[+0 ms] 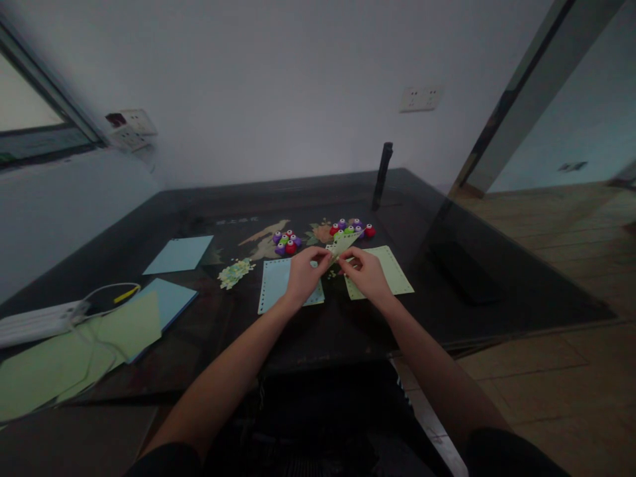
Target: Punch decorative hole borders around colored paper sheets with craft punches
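My left hand [307,273] and my right hand [368,273] meet over the middle of the table, both closed in a pinch on a pale green paper sheet [349,242]. This sheet is tilted up and has small holes along its edge. Under my left hand lies a light blue sheet [274,283] with holes along its borders. Beneath my right hand is another pale green sheet [395,270], punched along its edges too. A few tiny paper bits are scattered on the dark table between the hands.
Small red, purple and green pieces with white tops stand in a left cluster [287,242] and a right cluster [354,229]. Left are a paper-scrap pile [236,273], blue paper [179,254], green sheets [99,344] and a white power strip [42,322]. A black upright object [382,175] stands behind.
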A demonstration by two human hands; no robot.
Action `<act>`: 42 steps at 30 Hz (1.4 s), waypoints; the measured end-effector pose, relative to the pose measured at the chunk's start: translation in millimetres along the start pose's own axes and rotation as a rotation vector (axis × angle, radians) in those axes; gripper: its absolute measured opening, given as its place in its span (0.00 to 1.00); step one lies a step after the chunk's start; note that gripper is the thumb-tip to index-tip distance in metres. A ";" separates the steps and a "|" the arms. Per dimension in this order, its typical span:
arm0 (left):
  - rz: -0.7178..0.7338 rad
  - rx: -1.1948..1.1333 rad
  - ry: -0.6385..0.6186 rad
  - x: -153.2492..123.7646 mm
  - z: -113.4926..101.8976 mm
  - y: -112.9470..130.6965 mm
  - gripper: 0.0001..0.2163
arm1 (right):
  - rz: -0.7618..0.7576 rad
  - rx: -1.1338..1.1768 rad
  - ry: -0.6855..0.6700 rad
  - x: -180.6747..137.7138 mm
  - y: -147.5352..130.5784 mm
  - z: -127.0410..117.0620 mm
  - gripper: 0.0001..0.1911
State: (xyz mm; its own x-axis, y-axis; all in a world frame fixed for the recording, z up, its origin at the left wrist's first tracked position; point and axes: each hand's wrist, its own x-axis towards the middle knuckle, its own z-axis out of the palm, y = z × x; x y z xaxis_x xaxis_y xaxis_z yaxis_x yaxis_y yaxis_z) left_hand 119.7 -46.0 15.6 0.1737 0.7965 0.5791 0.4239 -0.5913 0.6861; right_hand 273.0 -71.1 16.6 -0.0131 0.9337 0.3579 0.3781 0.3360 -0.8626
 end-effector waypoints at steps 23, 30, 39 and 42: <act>0.065 0.061 -0.025 -1.4 0.0 -3.5 0.04 | 0.202 0.168 0.074 7.2 11.2 -7.3 0.17; 0.271 0.348 -0.210 -12.5 6.1 -0.7 0.05 | 0.417 0.339 0.053 12.3 20.0 -21.5 0.27; 0.216 0.311 -0.260 -9.2 6.0 -4.8 0.05 | 0.339 0.080 0.109 15.4 42.5 -27.4 0.27; 0.137 0.228 -0.148 -0.4 -0.7 -12.4 0.05 | 0.310 0.047 0.125 16.2 41.5 -30.9 0.28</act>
State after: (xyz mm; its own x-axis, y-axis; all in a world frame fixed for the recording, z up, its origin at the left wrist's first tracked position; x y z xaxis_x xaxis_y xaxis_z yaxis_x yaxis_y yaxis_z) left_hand 113.8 -39.1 7.2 0.3635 0.7309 0.5777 0.5735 -0.6642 0.4795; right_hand 317.0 -45.8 -2.4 0.2108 0.9708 0.1142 0.3027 0.0462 -0.9520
